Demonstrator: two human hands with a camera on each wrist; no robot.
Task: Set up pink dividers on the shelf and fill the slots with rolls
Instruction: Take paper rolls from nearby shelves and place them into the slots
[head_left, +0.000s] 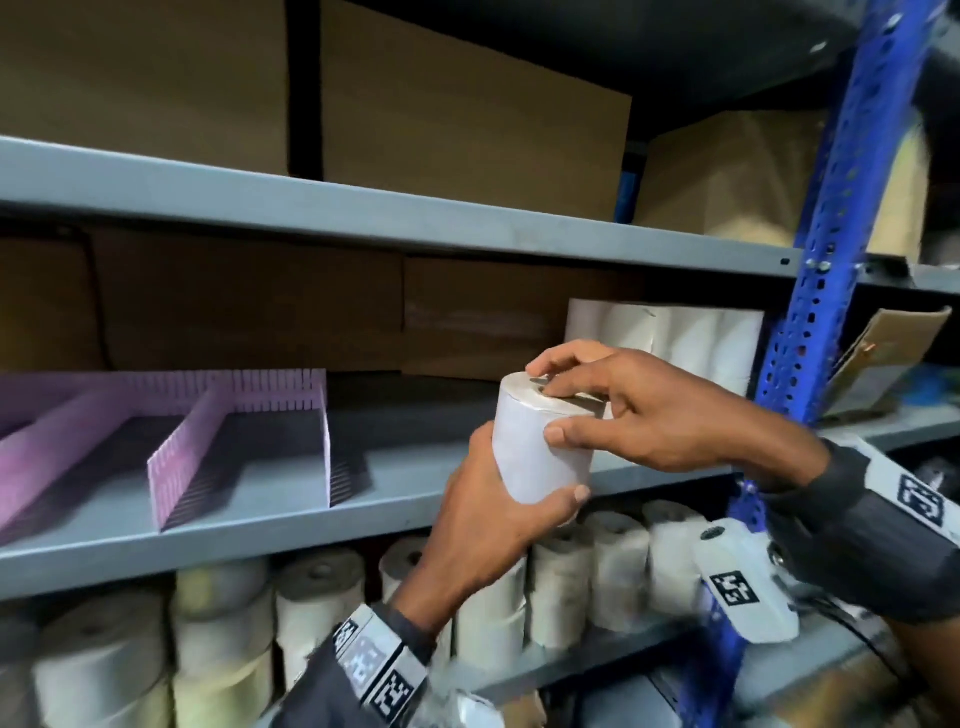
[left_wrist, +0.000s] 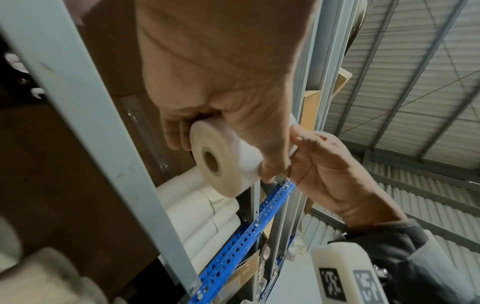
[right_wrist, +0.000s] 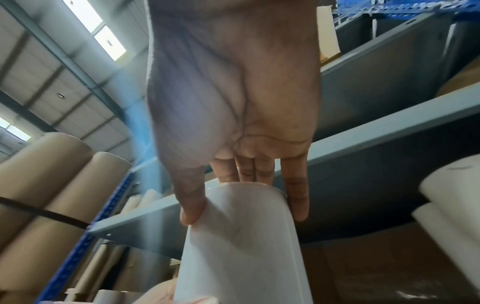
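Roll (head_left: 540, 441) is held upright in front of the shelf (head_left: 415, 483), right of the dividers (head_left: 171, 447), with the left hand (head_left: 488, 514) curled under its base and the right hand (head_left: 623, 405) pinching its top. A slip is judged possible if either grip is released early; the thin dividers could be knocked askew on insertion

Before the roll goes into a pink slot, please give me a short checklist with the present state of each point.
1. Left hand grips the white roll from below: ok.
2. Right hand holds its top end, thumb on the side: ok.
3. Roll upright: ok.
4. Pink dividers stand on the middle shelf: ok.
5. Nearest slot holds no rolls: ok.
6. Dividers fixed firmly to each other: cannot tell.
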